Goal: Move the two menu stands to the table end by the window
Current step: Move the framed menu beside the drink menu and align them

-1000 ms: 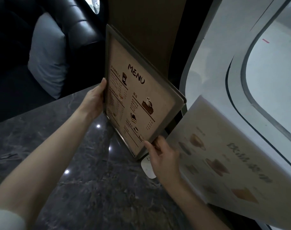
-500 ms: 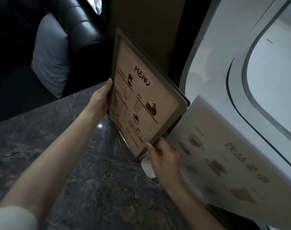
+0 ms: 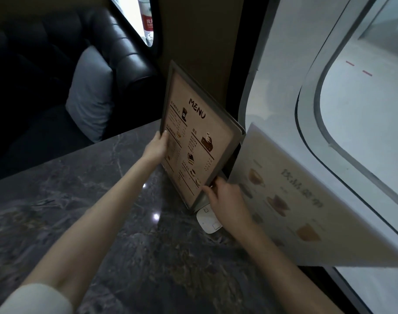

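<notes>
A framed menu stand (image 3: 200, 134) headed "MENU" stands tilted at the far end of the dark marble table (image 3: 102, 223), close to the wall by the window. My left hand (image 3: 156, 147) grips its left edge. My right hand (image 3: 225, 200) holds its lower right corner. A second, paler menu stand (image 3: 306, 200) with drink pictures stands just to the right, along the window side, partly behind my right forearm.
A small white device (image 3: 208, 220) lies on the table under my right hand. A black leather sofa (image 3: 116, 53) with a grey cushion (image 3: 91, 94) sits beyond the table's left side. The curved window frame (image 3: 306, 123) runs along the right.
The framed menu stand and both hands have shifted slightly farther toward the table end and wall. My grip on it is unchanged.
</notes>
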{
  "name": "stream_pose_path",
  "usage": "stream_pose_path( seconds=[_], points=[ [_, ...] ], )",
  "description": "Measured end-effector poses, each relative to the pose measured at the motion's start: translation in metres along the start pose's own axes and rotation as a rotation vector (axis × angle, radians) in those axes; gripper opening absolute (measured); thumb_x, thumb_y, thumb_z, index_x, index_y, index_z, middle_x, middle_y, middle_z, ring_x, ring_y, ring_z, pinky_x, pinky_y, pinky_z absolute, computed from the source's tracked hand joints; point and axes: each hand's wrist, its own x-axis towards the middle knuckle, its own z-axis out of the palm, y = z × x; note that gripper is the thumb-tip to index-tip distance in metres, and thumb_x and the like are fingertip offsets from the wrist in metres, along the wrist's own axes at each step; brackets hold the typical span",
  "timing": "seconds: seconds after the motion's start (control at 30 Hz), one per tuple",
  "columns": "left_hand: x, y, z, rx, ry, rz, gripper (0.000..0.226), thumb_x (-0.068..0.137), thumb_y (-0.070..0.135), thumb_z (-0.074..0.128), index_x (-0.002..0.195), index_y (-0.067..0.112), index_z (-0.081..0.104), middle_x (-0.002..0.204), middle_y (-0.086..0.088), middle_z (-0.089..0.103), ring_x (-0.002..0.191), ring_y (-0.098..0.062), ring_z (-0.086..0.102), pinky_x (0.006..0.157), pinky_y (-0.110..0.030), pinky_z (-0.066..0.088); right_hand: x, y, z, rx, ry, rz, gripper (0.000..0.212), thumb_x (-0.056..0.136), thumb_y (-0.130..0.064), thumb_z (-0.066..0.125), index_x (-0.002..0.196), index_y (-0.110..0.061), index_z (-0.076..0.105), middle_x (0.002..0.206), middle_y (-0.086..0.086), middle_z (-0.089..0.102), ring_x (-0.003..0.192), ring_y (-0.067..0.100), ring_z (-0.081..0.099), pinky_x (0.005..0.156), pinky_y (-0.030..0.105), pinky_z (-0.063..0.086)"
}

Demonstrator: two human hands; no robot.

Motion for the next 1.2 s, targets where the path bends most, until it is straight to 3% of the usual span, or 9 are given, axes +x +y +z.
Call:
stream_pose_path(
  seconds=[0.1,0.27,0.33,0.6,0.73,0.83,0.97,1.1,1.2],
  points=[
    [-0.025,0.007,0.005,0.070,0.001,-0.033,0.059,0.097,0.046,0.026,0.142,0.010,0.034,0.147,-0.013,0.040,0.135,-0.030,0.036,0.113,-0.042,0.029,0.001,-0.010,-0.013,-0.152,-0.111,0.015,0.028,0.093,-0.024,0.047,0.101,0.000,0.058,0.093,0.014,0.067,0.067,0.020,0.058,0.055,0.030,0.045],
    [-0.061,0.012,0.007,0.140,-0.031,-0.059,0.055,0.096,0.046,0.030,0.114,0.003,0.060,0.117,-0.015,0.062,0.109,-0.029,0.057,0.095,-0.035,0.043,-0.002,-0.044,-0.044,-0.271,-0.313,-0.065,0.034,0.090,-0.022,0.049,0.119,-0.004,0.052,0.123,0.016,0.059,0.102,0.031,0.059,0.085,0.042,0.055],
    [-0.076,0.016,0.009,0.095,-0.063,-0.050,0.054,0.096,0.042,0.034,0.110,-0.001,0.063,0.096,-0.012,0.066,0.087,-0.025,0.062,0.082,-0.031,0.044,-0.008,-0.067,-0.064,-0.307,-0.388,-0.170,0.032,0.091,-0.024,0.049,0.115,-0.004,0.053,0.121,0.015,0.059,0.103,0.028,0.057,0.085,0.035,0.052],
    [-0.096,-0.018,0.026,-0.001,-0.004,-0.102,0.039,0.092,0.035,0.044,0.068,0.010,0.062,0.081,-0.013,0.064,0.077,-0.027,0.060,0.074,-0.035,0.048,-0.019,-0.129,-0.149,-0.422,-0.180,-0.520,0.023,0.091,-0.022,0.050,0.109,-0.011,0.060,0.113,0.009,0.063,0.102,0.022,0.060,0.088,0.037,0.052],
    [-0.094,-0.041,0.031,-0.132,0.029,-0.210,0.039,0.091,0.034,0.046,0.108,0.005,0.064,0.114,-0.018,0.064,0.104,-0.032,0.059,0.095,-0.044,0.049,0.000,-0.118,-0.169,-0.352,-0.056,-0.488,0.024,0.092,-0.020,0.048,0.110,-0.010,0.060,0.111,0.008,0.065,0.101,0.020,0.059,0.083,0.029,0.049],
    [-0.103,-0.043,0.037,-0.292,-0.007,-0.291,0.040,0.097,0.030,0.038,0.123,0.005,0.054,0.115,-0.011,0.057,0.114,-0.033,0.053,0.093,-0.038,0.042,0.020,-0.103,-0.166,-0.330,-0.052,-0.365,0.034,0.092,-0.024,0.048,0.123,-0.009,0.051,0.124,0.011,0.059,0.112,0.022,0.054,0.085,0.026,0.041],
    [-0.093,-0.057,0.049,-0.300,-0.013,-0.282,0.048,0.097,0.038,0.035,0.131,0.008,0.049,0.136,-0.009,0.052,0.125,-0.029,0.047,0.108,-0.040,0.036,0.044,-0.092,-0.160,-0.204,-0.166,-0.194,0.035,0.092,-0.028,0.049,0.116,-0.004,0.057,0.117,0.013,0.062,0.107,0.025,0.057,0.083,0.028,0.045],
    [-0.085,-0.065,0.059,-0.593,-0.010,-0.329,0.038,0.093,0.040,0.045,0.118,0.015,0.058,0.104,-0.004,0.064,0.101,-0.020,0.058,0.091,-0.036,0.047,0.056,-0.089,-0.158,-0.099,-0.289,-0.136,0.028,0.088,-0.027,0.056,0.098,-0.003,0.067,0.096,0.009,0.068,0.086,0.016,0.061,0.066,0.018,0.046],
    [-0.078,-0.067,0.065,-0.671,-0.026,-0.311,0.039,0.094,0.039,0.044,0.121,0.014,0.057,0.114,-0.006,0.063,0.105,-0.019,0.057,0.090,-0.034,0.047,0.061,-0.087,-0.154,-0.104,-0.305,-0.148,0.020,0.086,-0.020,0.060,0.090,-0.002,0.067,0.093,0.007,0.067,0.080,0.013,0.061,0.067,0.017,0.047]
  ],
)
